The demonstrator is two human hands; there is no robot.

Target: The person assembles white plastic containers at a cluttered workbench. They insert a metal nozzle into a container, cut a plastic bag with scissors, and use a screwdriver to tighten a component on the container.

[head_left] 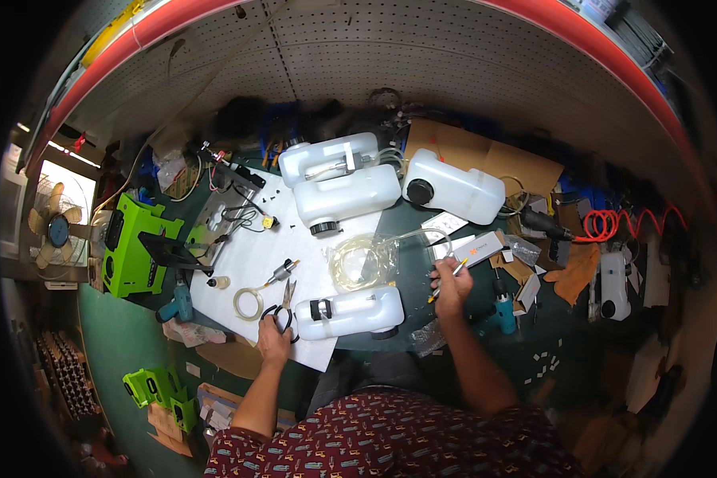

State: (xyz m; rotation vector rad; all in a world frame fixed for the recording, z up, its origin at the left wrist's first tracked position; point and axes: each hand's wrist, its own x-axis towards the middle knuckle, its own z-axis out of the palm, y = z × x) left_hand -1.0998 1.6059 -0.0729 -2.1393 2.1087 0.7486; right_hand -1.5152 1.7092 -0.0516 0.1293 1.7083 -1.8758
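Note:
My left hand [274,344] is closed around the black handles of a pair of scissors [287,295], whose blades point away from me. My right hand [452,288] is closed on a slim yellow-and-white pen [460,267]. A clear hose [414,232] curves down to my right hand; whether the fingers also grip it is hidden. That hose leads to a coil of clear tubing [357,263] in a plastic bag. Between my hands lies a white plastic tank [349,313] with a black cap. Near the scissors are a small tubing ring [248,304] and a metal fitting [282,271].
Three more white tanks [349,196] lie toward the back. Cordless drills stand at left [181,301] and right [502,307]. Green housings [132,248] sit at far left beside a fan [58,229]. A red coiled hose [605,226], orange glove [575,273] and white box [479,249] are rightward.

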